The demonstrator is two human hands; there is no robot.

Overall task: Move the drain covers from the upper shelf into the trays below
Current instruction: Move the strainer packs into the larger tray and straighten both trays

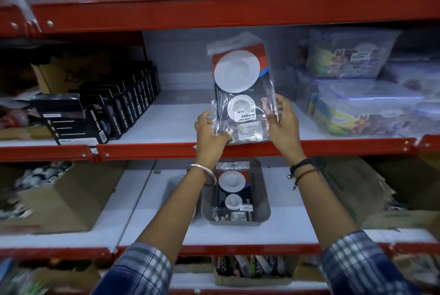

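Note:
A drain cover pack point(240, 87), a clear bag with white round covers on a dark and red card, stands upright at the front of the upper shelf point(166, 125). My left hand point(209, 131) grips its lower left corner and my right hand point(283, 119) holds its right edge. On the shelf below, a grey tray point(264, 189) holds another drain cover pack point(234, 192) lying flat. A second tray point(172, 187) sits left of it, mostly hidden behind my left forearm.
Black tape boxes point(114, 108) line the upper shelf at the left. Clear plastic containers point(364, 104) are stacked at the right. Cardboard boxes point(59, 197) flank the trays on the lower shelf. Red shelf rails point(142, 149) run across the front.

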